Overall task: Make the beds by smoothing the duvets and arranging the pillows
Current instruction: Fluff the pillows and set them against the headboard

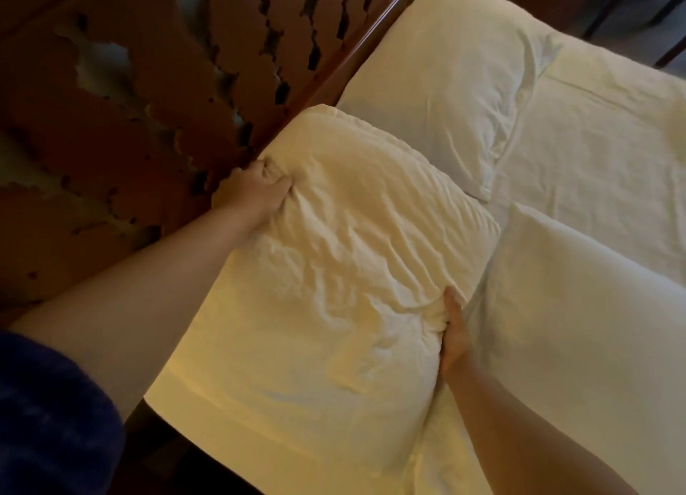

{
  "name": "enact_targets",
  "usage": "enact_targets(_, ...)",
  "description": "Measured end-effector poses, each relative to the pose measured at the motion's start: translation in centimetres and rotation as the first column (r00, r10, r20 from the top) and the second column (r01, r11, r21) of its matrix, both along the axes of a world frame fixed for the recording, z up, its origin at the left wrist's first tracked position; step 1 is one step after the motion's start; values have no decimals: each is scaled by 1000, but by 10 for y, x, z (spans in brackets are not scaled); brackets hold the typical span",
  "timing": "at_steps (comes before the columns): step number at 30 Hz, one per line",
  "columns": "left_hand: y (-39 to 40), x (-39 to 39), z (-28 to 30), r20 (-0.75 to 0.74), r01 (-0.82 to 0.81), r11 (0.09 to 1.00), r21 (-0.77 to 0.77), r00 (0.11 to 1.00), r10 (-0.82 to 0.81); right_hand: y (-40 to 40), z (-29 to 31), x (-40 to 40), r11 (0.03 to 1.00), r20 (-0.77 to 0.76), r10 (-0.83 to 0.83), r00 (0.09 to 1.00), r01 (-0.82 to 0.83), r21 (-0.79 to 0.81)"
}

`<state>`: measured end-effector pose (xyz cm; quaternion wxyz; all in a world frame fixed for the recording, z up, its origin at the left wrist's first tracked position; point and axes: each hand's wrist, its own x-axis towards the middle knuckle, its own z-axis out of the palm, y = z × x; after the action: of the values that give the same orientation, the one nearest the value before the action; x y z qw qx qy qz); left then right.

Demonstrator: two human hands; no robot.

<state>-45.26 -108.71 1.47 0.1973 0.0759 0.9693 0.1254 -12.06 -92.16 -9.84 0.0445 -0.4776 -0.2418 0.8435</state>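
Note:
A cream pillow [345,272] lies at the head of the bed, close to the carved headboard. My left hand [252,192] grips its far left edge, bunching the fabric. My right hand [453,331] grips its right side, fingers tucked into the cloth. A second white pillow [445,82] lies beyond it along the headboard. The white duvet [594,290] covers the bed to the right, its folded top edge next to the near pillow.
A dark carved wooden headboard [148,105] runs along the left. The bed sheet [601,153] shows wrinkles past the far pillow. Dark floor and furniture [638,8] sit at the top right corner.

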Motion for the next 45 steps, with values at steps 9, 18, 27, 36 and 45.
enact_targets(9,6,-1,-27,71,-48,919,391,997,22,23,8,-23,984,-65,117,991,-107,144)
enact_targets(18,46,48,-11,-277,250,968,-23,929,-247,14,45,-45,206,425,-227,876,-384,900)
enact_targets(27,8,59,-67,-420,460,876,-142,773,-475,29,44,-149,-524,768,79,635,-629,574)
enact_targets(36,45,27,-16,-206,392,875,-283,866,-455,83,45,-117,-106,938,3,346,-933,344)
enact_targets(45,67,-13,-80,-442,455,876,-159,760,-476,20,20,-186,-372,779,14,627,-719,586)
